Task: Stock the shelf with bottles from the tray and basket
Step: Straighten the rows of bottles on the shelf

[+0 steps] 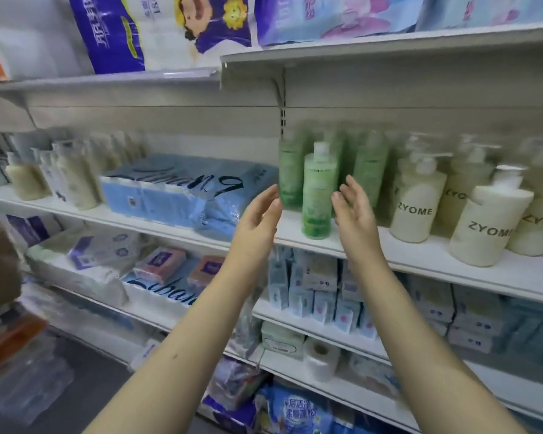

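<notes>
Clearly, cream pump bottles [417,208] read ZYOME, near green bottle [318,195].

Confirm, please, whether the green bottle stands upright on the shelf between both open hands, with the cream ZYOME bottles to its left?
Not quite: the head view shows the cream ZYOME bottles right of the green bottle; the rest holds.

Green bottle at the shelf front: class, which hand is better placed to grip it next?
Right, probably. The right hand is open with fingertips beside the green bottle; the left hand is open too, but stands farther off.
</notes>
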